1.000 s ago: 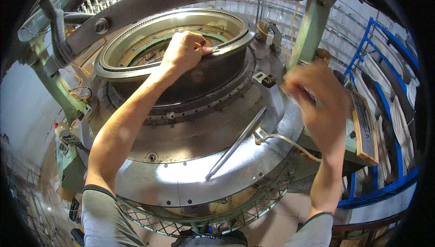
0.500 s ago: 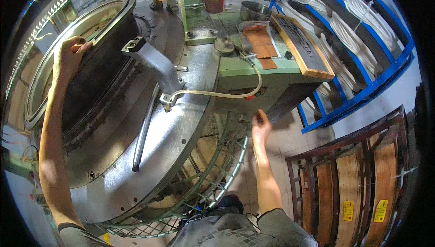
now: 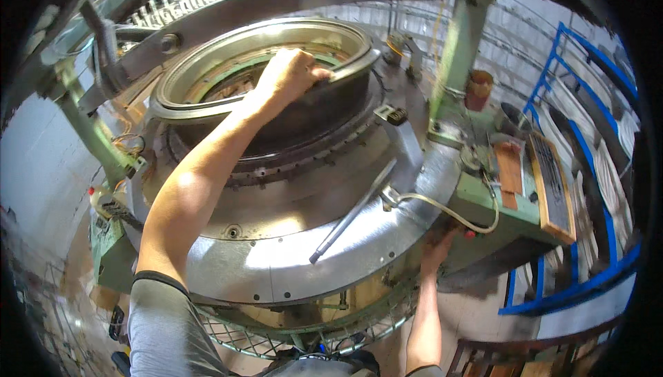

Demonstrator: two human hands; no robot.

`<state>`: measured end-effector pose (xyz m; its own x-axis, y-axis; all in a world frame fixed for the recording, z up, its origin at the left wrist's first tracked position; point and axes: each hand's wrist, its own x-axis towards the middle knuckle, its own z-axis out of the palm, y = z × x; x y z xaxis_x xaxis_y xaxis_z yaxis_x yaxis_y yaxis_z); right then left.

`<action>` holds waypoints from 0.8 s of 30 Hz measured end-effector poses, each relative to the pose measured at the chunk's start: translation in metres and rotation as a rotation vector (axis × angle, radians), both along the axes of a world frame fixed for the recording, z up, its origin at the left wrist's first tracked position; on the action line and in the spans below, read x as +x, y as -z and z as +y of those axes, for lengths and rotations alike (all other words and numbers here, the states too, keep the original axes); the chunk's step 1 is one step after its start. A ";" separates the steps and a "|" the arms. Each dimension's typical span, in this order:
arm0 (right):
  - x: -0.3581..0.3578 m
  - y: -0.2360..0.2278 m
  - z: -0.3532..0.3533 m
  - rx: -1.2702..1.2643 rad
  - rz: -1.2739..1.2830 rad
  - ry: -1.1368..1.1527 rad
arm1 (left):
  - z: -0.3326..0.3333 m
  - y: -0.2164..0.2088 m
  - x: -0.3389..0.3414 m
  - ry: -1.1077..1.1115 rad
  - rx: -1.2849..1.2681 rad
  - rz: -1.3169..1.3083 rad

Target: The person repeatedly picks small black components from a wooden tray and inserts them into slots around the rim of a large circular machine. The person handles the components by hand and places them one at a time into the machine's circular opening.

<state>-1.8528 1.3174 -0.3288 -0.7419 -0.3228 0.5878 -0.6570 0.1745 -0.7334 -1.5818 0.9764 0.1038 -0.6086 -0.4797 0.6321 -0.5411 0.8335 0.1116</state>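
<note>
My left hand (image 3: pixel 290 76) is at the near right rim of a large open metal cylinder (image 3: pixel 207 120) on the circular knitting machine. Its fingers are curled closed at the rim; what they hold, if anything, is hidden. My right hand (image 3: pixel 436 247) reaches under the edge of the green side table (image 3: pixel 514 217), close to a red button (image 3: pixel 470 234). Shadow and blur hide its fingers. Between my arms, a steel bracket (image 3: pixel 404 138) stands on the shiny machine ring (image 3: pixel 290 270), and a metal rod (image 3: pixel 352 212) lies slanting across the ring.
On the side table are a brown strip (image 3: pixel 509 170), a wooden-framed tray (image 3: pixel 552 187) and a rusty can (image 3: pixel 478 91). A pale hose (image 3: pixel 449 211) loops from the bracket. Blue racks (image 3: pixel 575 287) with white yarn stand right; a green post (image 3: pixel 464 38) rises behind.
My view has swung left, so the machine sits more central. The left hand stays at the cylinder's rim. My right hand has moved from below the table's front to its edge by the red button.
</note>
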 end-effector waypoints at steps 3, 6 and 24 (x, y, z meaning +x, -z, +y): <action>-0.007 0.005 0.003 0.053 0.017 0.062 | -0.005 -0.004 0.021 0.025 -0.022 -0.004; -0.011 0.007 0.007 0.116 -0.090 0.008 | -0.002 -0.005 0.050 0.008 0.005 -0.035; -0.018 0.010 0.017 0.215 -0.077 -0.027 | 0.051 0.000 0.169 -0.089 -0.148 0.007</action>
